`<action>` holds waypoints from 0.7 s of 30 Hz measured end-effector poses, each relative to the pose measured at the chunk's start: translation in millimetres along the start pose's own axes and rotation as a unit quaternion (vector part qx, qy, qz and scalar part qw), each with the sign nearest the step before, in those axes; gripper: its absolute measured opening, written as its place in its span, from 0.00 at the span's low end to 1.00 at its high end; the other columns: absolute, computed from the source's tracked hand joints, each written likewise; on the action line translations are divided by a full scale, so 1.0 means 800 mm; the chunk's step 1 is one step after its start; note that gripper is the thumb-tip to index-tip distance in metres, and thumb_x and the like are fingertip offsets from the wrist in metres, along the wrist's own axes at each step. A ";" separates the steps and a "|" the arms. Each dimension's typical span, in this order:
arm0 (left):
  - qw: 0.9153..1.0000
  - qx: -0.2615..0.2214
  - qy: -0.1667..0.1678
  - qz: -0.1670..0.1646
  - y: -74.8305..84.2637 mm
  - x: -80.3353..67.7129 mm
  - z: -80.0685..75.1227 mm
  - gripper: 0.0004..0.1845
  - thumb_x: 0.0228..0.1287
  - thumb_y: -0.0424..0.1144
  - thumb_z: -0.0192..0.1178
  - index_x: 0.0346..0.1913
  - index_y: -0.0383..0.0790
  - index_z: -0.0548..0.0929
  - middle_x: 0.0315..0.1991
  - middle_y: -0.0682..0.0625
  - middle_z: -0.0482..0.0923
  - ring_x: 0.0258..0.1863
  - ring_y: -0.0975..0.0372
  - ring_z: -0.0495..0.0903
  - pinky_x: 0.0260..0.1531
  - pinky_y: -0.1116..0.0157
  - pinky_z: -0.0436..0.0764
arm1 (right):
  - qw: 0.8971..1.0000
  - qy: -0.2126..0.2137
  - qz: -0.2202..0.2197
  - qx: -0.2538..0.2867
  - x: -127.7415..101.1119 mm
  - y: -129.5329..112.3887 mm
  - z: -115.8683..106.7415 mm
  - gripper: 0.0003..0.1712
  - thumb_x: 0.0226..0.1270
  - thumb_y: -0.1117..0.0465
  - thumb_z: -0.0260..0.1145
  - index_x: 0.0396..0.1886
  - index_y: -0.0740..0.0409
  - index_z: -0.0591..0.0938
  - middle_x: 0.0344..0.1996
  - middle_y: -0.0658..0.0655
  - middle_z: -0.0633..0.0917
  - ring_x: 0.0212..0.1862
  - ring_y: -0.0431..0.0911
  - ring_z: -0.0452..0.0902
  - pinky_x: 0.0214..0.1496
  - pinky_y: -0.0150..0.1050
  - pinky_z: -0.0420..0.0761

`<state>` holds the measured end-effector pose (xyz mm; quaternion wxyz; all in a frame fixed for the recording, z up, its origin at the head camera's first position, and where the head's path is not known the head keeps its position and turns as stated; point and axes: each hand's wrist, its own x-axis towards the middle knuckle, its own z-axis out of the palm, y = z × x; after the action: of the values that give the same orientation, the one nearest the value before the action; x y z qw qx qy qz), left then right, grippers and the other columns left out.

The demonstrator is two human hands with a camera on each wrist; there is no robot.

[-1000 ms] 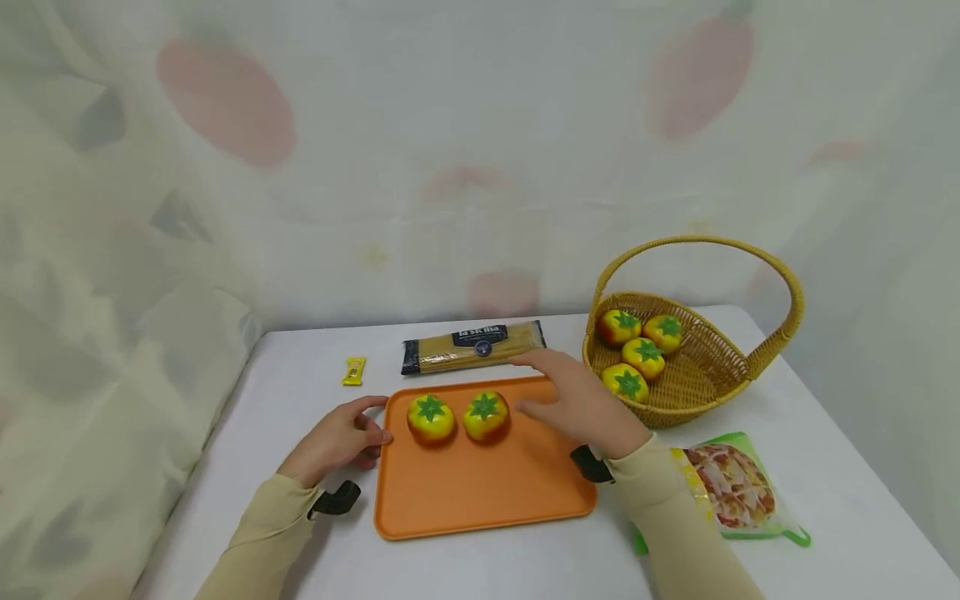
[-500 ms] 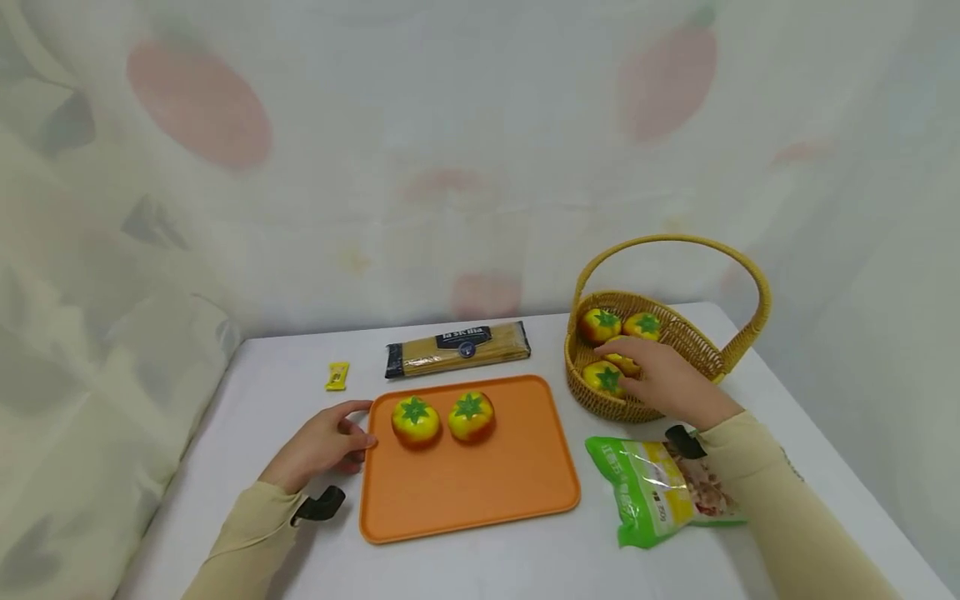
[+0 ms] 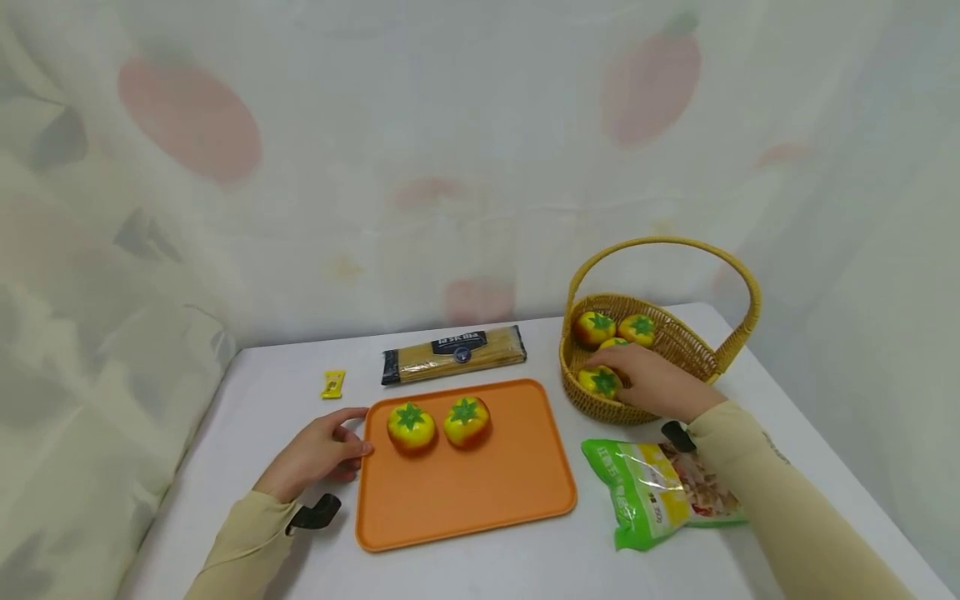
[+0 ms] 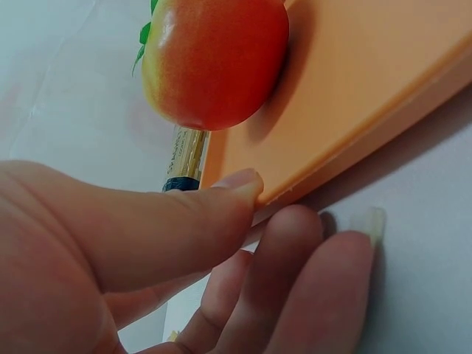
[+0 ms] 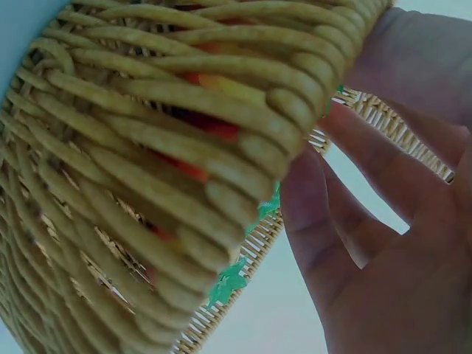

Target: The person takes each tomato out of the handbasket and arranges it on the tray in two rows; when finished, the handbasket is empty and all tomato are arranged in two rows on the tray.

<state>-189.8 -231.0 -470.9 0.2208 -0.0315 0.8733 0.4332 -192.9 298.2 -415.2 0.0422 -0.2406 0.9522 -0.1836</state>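
The right hand (image 3: 648, 383) reaches into the woven wicker basket (image 3: 693, 354), fingers curled round a yellow-orange toy tomato (image 3: 599, 382) at its near rim. The left hand (image 3: 318, 450) rests loosely open on the white worktop (image 3: 300, 375), thumb touching the flat orange plastic tray (image 3: 480, 492).

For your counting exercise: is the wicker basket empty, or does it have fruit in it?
Not empty. The wicker basket holds four yellow-orange persimmons, as far as the head view shows, and the right hand reaches in over them.

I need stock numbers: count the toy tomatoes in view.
6 tomatoes: two on the orange tray, at and; four in the basket, at. More may be hidden.
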 end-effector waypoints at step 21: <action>1.000 -0.006 0.005 -0.001 -0.003 0.001 0.001 0.39 0.69 0.39 0.75 0.79 0.42 0.70 0.43 0.43 0.82 0.35 0.58 0.84 0.37 0.60 0.92 | 1.000 -0.027 0.006 -0.011 0.016 0.003 -0.004 0.32 0.69 0.66 0.77 0.72 0.55 0.83 0.67 0.58 0.85 0.72 0.61 0.77 0.74 0.61 0.78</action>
<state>-189.8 -231.6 -473.4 0.2166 -0.0357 0.8716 0.4383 -206.2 295.2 -412.9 0.0658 -0.2402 0.9542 -0.1661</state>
